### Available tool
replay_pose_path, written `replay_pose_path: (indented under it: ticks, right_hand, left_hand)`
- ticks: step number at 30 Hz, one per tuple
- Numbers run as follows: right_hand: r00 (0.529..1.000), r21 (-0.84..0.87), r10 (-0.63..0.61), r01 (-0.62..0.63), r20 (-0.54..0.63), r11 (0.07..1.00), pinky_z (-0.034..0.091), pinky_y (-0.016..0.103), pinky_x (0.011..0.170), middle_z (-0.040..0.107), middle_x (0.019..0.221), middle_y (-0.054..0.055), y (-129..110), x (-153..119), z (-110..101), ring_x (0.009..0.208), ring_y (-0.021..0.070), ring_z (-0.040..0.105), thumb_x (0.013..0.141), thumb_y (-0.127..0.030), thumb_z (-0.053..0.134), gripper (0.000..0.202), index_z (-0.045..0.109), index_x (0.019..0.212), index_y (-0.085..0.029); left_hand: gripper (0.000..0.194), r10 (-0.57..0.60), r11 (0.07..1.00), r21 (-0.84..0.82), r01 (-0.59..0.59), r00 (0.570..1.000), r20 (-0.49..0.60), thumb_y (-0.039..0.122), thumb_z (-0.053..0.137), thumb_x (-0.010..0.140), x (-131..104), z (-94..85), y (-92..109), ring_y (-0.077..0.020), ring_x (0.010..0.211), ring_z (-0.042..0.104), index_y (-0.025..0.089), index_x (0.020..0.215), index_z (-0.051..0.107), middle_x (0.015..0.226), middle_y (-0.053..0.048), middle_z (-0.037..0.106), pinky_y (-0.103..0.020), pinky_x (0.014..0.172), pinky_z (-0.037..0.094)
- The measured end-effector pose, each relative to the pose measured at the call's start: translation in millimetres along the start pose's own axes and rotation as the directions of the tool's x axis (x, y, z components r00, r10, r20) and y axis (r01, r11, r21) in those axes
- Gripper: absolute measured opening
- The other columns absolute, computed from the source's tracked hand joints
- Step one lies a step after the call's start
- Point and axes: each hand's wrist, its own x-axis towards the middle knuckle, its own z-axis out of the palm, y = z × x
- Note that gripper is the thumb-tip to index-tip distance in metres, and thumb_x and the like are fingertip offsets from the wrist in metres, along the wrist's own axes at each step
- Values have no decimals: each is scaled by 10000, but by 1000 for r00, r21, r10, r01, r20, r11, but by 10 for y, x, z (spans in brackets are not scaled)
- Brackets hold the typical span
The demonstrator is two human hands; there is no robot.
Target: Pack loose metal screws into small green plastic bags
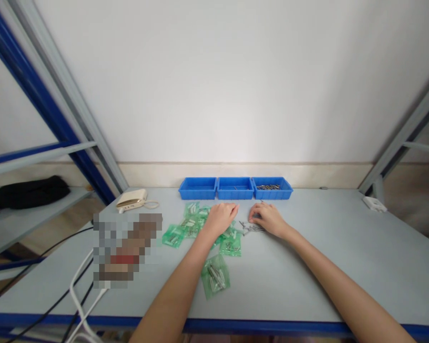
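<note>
My left hand [221, 218] is closed over the green plastic bags, its fingers pressed together; whatever it may hold is hidden. Just right of it, my right hand [269, 220] curves its fingers inward above a small pile of thin metal pins or screws [253, 228]. The contents of its fingertips are too small to make out. Several green bags [173, 236] with small metal pieces inside lie around and under my left hand. Nearer the front edge is a separate green bag [216, 276] of larger metal pieces.
Behind the hands stand a left blue bin [198, 193], a middle blue bin [235, 194] and a right blue bin [272, 194] holding metal pieces. A cream-coloured device [132, 199], a blurred-out item and cables [75, 290] occupy the left. A white adapter [374, 204] sits far right.
</note>
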Motion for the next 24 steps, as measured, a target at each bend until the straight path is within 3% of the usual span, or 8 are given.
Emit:
replay_pose_path:
  ticks: [5,8,11,18,24]
  right_hand:
    - [994,-2,9,-9,-109,1000,304,299,745,651,875,23,-38,-19,2,885,189,525,817,-241,537,118,649,791,-216]
    - [980,100,69,-51,-186,994,328,291,742,658,869,15,-17,-19,-10,854,179,536,829,-258,508,141,641,807,-216]
    - [972,213,109,-64,-210,975,360,279,741,664,857,17,4,-14,-22,785,160,548,820,-271,507,148,640,804,-207]
    - [980,467,51,45,-191,883,411,257,733,677,845,18,13,-35,-34,769,147,591,791,-288,539,161,636,876,-193]
    - [967,325,79,4,-241,946,391,273,718,699,802,12,-67,-61,-56,713,160,605,794,-347,564,173,682,810,-222]
  left_hand:
    - [292,119,985,-126,-115,993,21,339,465,870,-34,-21,52,-159,805,611,234,1139,506,899,-26,660,-237,727,420]
    - [243,179,973,-155,-172,983,34,294,489,860,-42,-23,87,-152,883,590,238,1093,527,985,-23,634,-235,784,413]
    - [183,199,973,-125,-194,979,32,291,448,881,-39,-15,112,-154,870,588,217,994,571,941,-29,627,-230,759,411]
    - [223,191,973,-124,-192,981,-16,310,389,906,-32,19,135,-151,829,596,211,926,588,886,-20,643,-213,699,393]
    - [274,123,977,-175,-126,992,-27,367,352,913,-43,21,144,-147,762,607,219,950,580,831,-4,659,-215,650,387]
